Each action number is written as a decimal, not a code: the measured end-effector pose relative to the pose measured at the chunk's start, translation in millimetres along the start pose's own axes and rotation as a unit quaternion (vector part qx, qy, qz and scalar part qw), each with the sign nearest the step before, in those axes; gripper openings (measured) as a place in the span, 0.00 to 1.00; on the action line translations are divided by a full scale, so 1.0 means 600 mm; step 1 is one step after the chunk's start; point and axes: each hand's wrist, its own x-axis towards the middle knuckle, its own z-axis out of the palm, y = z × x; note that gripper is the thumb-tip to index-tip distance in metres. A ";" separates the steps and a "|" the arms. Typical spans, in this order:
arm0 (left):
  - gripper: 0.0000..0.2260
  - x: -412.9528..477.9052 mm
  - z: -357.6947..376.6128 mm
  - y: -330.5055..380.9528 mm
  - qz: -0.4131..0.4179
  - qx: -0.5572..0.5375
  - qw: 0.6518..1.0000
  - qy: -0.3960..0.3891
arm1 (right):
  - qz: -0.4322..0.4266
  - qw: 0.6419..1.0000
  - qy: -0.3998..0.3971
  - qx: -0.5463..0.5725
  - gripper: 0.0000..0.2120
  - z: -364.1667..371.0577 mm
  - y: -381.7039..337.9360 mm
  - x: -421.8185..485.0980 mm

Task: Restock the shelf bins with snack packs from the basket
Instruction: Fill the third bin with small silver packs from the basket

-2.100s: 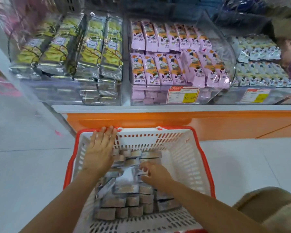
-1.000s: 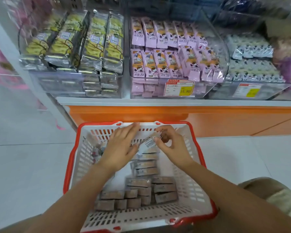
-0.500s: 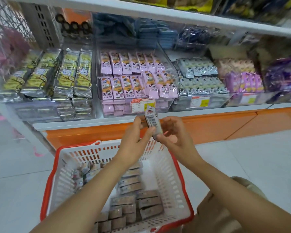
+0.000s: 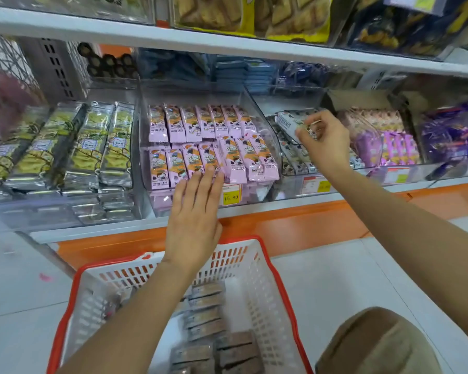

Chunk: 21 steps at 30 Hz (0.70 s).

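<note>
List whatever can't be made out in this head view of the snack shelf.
- Head view: the print on the grey-white foil snack pack is too small and blurred to read. The right hand pinching it covers its right end.
- Yellow price tag below the pink snack packs: the left hand hides its left part.
- Red-rimmed white plastic basket: the bottom edge cuts off its near end, and the left forearm hides some of its brown packs.

Basket [image 4: 257,287]: white lattice walls, red rim. Basket packs [image 4: 235,352]: brown, grey. Held pack [image 4: 289,122]: white, dark print. Middle-bin packs [image 4: 192,125]: pink, orange patches. Left-bin packs [image 4: 89,147]: yellow-green, silver edges. Right-bin packs [image 4: 397,149]: purple. Shelf base [image 4: 295,225]: orange. Price tag [image 4: 231,194]: yellow, white.
</note>
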 end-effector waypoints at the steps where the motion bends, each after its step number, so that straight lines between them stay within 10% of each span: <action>1: 0.39 0.000 0.003 0.000 0.000 0.006 1.000 0.001 | -0.002 1.000 -0.004 -0.026 0.08 0.015 0.006 0.018; 12: 0.40 0.005 0.010 -0.006 0.007 0.029 1.000 -0.006 | 0.006 0.985 -0.065 -0.158 0.11 0.102 0.037 0.073; 21: 0.39 -0.013 -0.005 -0.011 0.023 -0.013 1.000 0.010 | -0.039 0.999 -0.027 0.011 0.07 0.016 -0.023 -0.054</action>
